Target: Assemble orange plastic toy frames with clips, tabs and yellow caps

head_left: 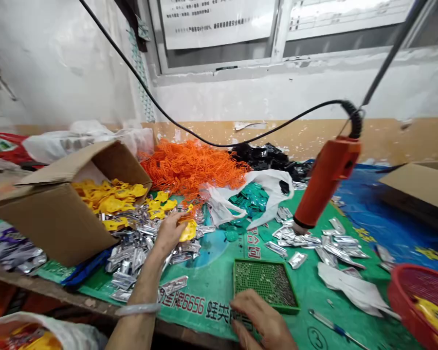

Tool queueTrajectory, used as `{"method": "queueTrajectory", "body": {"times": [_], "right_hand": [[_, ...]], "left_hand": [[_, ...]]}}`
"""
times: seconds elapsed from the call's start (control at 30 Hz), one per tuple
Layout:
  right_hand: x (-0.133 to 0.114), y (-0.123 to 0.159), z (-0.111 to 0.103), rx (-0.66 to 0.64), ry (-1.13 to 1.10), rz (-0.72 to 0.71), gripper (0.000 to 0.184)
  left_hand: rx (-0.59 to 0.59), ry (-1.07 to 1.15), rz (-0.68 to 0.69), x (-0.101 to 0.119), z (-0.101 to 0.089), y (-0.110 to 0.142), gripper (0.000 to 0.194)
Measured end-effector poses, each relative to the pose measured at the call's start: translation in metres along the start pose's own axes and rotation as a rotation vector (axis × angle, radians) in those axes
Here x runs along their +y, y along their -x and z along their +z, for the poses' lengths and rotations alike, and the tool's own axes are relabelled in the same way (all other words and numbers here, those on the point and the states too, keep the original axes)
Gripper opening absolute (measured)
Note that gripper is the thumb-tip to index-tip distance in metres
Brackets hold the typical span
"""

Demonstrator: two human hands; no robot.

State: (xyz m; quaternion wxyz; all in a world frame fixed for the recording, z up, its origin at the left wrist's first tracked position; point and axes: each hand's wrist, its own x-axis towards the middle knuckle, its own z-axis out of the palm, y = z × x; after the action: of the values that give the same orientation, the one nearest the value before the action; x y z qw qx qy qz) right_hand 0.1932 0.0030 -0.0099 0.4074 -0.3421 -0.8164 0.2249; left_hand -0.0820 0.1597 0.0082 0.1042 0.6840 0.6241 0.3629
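Many yellow plastic pieces (pixel 107 197) fill a tilted cardboard box (pixel 54 228).

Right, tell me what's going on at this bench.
A person is working bare-handed over a heap of silver foil sachets. Their left hand is at a curved yellow plastic piece, though whether the fingers grip it is unclear. Their right hand is at a square green perforated tray. A tipped brown cardboard box holds more yellow pieces, and a tangled orange plastic heap lies behind.
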Motion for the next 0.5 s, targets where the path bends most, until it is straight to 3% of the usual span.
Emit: {"method": "queueTrajectory", "body": {"times": [0.2,0.3,0.5], "right_hand": [[0.004,-0.028,-0.047,0.001,0.204,0.178,0.015],[0.026,-0.049,-0.063,-0.087,0.446,0.411,0.015],[0.084,-0.092,-0.074,-0.132,0.701,0.636,0.022]], "left_hand": [[-0.002,0.107,0.035,0.012,0.002,0.025,0.027],[0.015,0.175,-0.02,0.019,-0.005,0.026,0.025],[0.064,0.503,-0.181,0.045,-0.017,0.044,0.018]]}}
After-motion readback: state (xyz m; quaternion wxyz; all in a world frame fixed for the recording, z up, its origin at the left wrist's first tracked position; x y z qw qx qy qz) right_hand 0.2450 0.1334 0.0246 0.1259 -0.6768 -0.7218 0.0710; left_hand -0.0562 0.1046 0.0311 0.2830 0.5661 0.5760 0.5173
